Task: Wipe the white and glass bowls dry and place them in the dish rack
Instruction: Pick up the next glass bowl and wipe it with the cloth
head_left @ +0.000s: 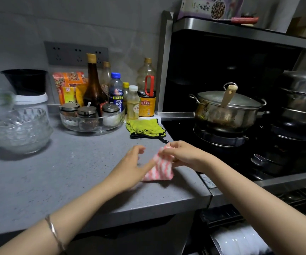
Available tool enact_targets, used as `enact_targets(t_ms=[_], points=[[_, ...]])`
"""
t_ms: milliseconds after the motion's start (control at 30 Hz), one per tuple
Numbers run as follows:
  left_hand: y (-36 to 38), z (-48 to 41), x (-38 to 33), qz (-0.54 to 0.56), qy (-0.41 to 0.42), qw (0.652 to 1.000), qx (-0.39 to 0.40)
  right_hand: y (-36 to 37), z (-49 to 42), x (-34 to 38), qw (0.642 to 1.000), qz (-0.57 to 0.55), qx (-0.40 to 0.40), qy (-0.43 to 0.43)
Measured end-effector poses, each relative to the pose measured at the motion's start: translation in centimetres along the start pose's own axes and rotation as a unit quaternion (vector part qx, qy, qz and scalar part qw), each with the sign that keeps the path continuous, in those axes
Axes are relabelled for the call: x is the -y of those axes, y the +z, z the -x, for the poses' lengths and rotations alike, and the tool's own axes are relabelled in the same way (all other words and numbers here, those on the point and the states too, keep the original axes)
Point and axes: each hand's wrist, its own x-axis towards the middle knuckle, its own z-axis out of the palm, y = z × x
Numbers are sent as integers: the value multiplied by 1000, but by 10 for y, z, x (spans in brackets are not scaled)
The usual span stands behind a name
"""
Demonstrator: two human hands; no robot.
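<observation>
The right hand (178, 155) pinches the top edge of a pink-and-white striped cloth (160, 169) with curled fingers, the cloth's lower end on the grey speckled countertop (56, 172) — the left hand (130, 168) lies against its side, fingers loosely curled, gripping nothing. The stacked clear cut-glass bowls (21, 129) stand well apart, at the counter's far left.

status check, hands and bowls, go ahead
Right hand pinches striped cloth; left hand against it, grip unclear. Glass bowls stacked at left, untouched. Counter between them bare.
</observation>
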Motion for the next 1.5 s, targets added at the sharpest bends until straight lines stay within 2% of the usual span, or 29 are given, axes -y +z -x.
enact_targets(t_ms=[100, 167, 233, 267, 333, 367, 433, 533, 633, 733, 833, 900, 967, 1033, 1100, 1167, 1233, 1300, 1400, 1500], points=[[-12, 0, 0, 174, -170, 970, -24, 11, 2, 14, 993, -90, -24, -69], [-23, 4, 0, 305, -247, 920, 9, 22, 2, 26, 979, -170, -40, -103], [-36, 9, -2, 460, -248, 852, 36, 38, 3, 37, 965, -228, -40, -123], [-43, 11, -2, 513, -224, 829, 20, 46, 3, 42, 961, -243, -36, -129], [-55, 11, 0, 560, -163, 810, -56, 64, 1, 44, 957, -255, -27, -136], [-62, 12, 1, 558, -138, 813, -96, 72, 0, 43, 955, -263, -22, -136], [-78, 13, 5, 491, -101, 852, -152, 88, -4, 41, 947, -297, -4, -123], [-108, 15, 13, 344, -38, 922, -172, 111, -15, 35, 919, -382, 55, -73], [-143, 21, 13, 232, 2, 968, -98, 133, -29, 33, 904, -405, 132, -41], [-175, 24, 15, 127, 10, 992, 3, 148, -36, 44, 879, -409, 237, -63], [-197, 24, 24, 81, 13, 994, 71, 161, -39, 57, 855, -398, 325, -75], [-205, 23, 32, 66, 14, 995, 79, 173, -45, 64, 860, -352, 358, -88], [-211, 19, 42, 41, 30, 997, 61, 189, -53, 72, 876, -328, 346, -71], [-217, 13, 56, 3, 51, 999, 6, 204, -60, 78, 896, -324, 302, -37], [-227, 7, 77, -12, 58, 994, -94, 213, -68, 79, 906, -335, 259, -6], [-242, 5, 100, -16, 41, 980, -195, 217, -74, 77, 908, -346, 237, 17], [-258, 8, 126, -84, 15, 966, -243, 218, -78, 74, 913, -346, 216, 27], [-269, 12, 149, -170, -15, 959, -225, 219, -80, 74, 918, -340, 204, 27], [-276, 16, 170, -237, -44, 958, -154, 220, -82, 76, 920, -333, 207, 22], [-280, 16, 177, -275, -24, 950, -149, 223, -85, 78, 920, -330, 211, 21]])
